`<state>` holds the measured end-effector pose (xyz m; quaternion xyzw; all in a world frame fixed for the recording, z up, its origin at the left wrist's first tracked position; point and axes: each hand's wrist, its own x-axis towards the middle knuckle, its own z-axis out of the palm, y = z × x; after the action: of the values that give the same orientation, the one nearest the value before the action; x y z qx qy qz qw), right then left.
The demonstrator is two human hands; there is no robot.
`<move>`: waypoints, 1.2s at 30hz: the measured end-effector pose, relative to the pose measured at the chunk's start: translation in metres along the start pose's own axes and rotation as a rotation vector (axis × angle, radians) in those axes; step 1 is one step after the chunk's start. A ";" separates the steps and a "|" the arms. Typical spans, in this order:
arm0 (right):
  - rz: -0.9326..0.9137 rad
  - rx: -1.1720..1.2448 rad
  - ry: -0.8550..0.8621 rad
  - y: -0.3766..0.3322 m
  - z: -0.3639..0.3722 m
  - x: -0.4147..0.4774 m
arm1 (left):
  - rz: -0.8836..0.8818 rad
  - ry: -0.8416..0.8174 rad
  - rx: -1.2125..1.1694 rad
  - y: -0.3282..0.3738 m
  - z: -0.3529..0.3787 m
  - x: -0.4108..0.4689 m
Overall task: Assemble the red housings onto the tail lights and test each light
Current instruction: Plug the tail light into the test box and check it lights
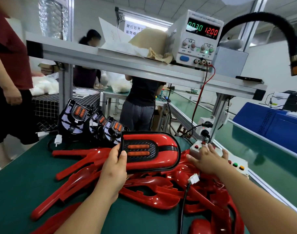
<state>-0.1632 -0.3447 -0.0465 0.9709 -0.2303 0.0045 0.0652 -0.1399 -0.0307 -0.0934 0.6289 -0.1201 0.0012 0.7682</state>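
My left hand [114, 163] grips the left end of an assembled tail light [161, 153], a glossy red housing around a black lens with two orange bars, held above the bench. My right hand [210, 157] is spread open over a white button box [235, 162] with red, green and yellow buttons. A white connector [193, 179] on a black cable hangs under the light. A pile of loose red housings [144, 186] covers the green mat. Three bare black tail lights [80, 115] lean upright behind the pile.
A power supply [197, 38] on the overhead aluminium shelf reads 00.30 and 12.00, with red and black leads running down. A black flexible hose [294, 39] hangs at upper right. A person stands at far left; others work behind. A blue box [269, 122] sits at right.
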 end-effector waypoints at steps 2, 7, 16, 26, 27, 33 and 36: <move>-0.007 0.010 -0.001 -0.003 0.001 0.003 | -0.009 -0.004 0.009 0.001 0.000 -0.001; -0.024 0.025 0.043 -0.007 0.005 0.004 | -0.020 -0.018 0.026 0.003 0.001 -0.001; -0.045 0.043 0.050 -0.009 0.011 0.007 | 0.009 0.020 0.032 0.002 0.003 0.000; -0.070 -0.047 0.043 -0.018 -0.002 0.006 | 0.012 0.007 0.010 0.005 0.003 -0.004; -0.062 -0.057 0.035 -0.020 -0.004 0.007 | 0.011 0.013 0.005 0.005 0.003 -0.004; -0.010 -0.043 0.030 -0.023 -0.008 0.007 | 0.025 0.020 -0.003 0.007 0.003 -0.004; -0.004 -0.054 0.017 -0.024 -0.007 0.006 | 0.032 0.020 0.001 0.007 0.003 -0.004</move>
<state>-0.1470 -0.3251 -0.0424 0.9692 -0.2279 0.0063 0.0932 -0.1456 -0.0319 -0.0872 0.6272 -0.1224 0.0200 0.7689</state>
